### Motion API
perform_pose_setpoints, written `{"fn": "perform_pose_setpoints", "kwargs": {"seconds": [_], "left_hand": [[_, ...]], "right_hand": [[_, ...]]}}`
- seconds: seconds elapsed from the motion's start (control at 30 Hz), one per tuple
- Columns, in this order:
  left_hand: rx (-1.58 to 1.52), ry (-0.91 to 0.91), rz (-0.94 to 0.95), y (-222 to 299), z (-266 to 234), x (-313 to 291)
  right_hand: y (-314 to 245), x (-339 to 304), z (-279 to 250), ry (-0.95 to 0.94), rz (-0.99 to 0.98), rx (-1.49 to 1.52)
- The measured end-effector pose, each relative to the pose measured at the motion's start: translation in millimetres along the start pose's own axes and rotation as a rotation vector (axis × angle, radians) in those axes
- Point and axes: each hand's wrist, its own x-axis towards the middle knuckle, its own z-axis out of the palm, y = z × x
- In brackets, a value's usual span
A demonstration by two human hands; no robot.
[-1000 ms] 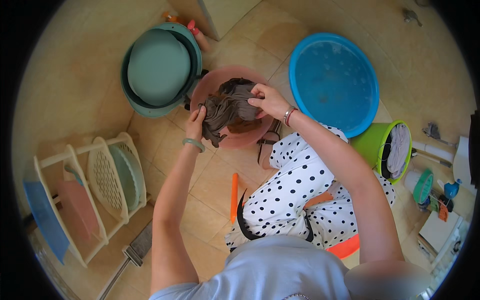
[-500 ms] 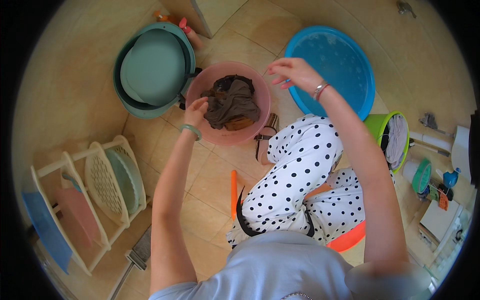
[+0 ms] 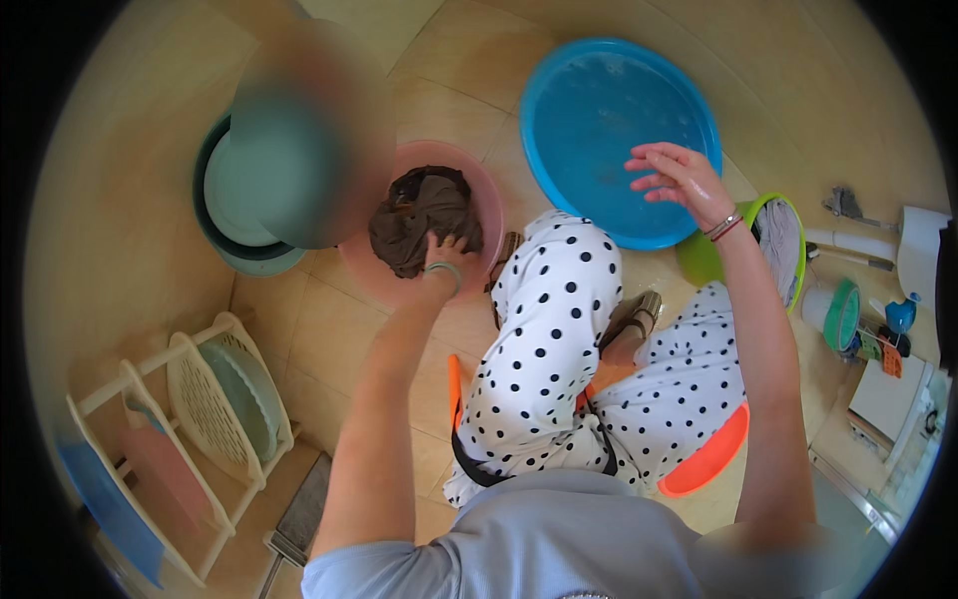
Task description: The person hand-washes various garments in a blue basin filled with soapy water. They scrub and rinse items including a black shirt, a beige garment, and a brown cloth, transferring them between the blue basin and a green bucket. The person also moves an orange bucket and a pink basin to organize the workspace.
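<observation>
My left hand (image 3: 451,262) is down in the pink basin (image 3: 486,205), its fingers apart and resting on the near right side of a dark brown garment (image 3: 436,208). Crumpled cloth, brown to nearly black, fills the middle of the basin. My right hand (image 3: 682,182) hangs over the near right part of a large round blue tub (image 3: 589,135), fingers spread and nothing in them. Water seems to stand in the tub.
Stacked green basins (image 3: 239,185) stand at the far left, partly behind a blurred patch. A green bucket (image 3: 699,258) holding grey cloth is right of the tub. A cream rack (image 3: 230,329) with basins stands at left. I sit on an orange seat (image 3: 711,464).
My left hand has gone from the basin's left side onto the cloth at its near right. My right hand has moved right and down, over the tub. The view has shifted.
</observation>
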Motion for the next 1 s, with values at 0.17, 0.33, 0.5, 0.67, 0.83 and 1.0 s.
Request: {"fn": "perform_pose_setpoints", "kwargs": {"seconds": [0.17, 0.33, 0.5, 0.67, 0.83, 1.0], "left_hand": [[-0.231, -0.196, 0.004, -31.3, -50.4, -4.9], [-1.396, 0.333, 0.071, -40.7, -216.1, 39.6], [-1.945, 0.222, 0.119, 117.9, -350.3, -3.0], [-1.859, -0.07, 0.246, 148.6, -313.2, 36.3], [-2.247, -0.218, -0.047, 163.2, -303.4, 48.9], [-2.363, -0.318, 0.007, 165.0, -296.2, 82.2]], "right_hand": [[33.1, -6.6, -35.1, 0.02, 0.004, -0.113], [50.4, -6.3, -60.3, 0.145, -0.125, 0.313], [47.4, -22.6, -82.9, 0.191, -0.092, 0.554], [68.8, -40.2, -111.8, 0.16, -0.104, 0.502], [74.5, -33.8, -116.4, 0.222, -0.048, 0.826], [86.2, -6.0, -122.1, 0.152, 0.001, 0.984]]}}
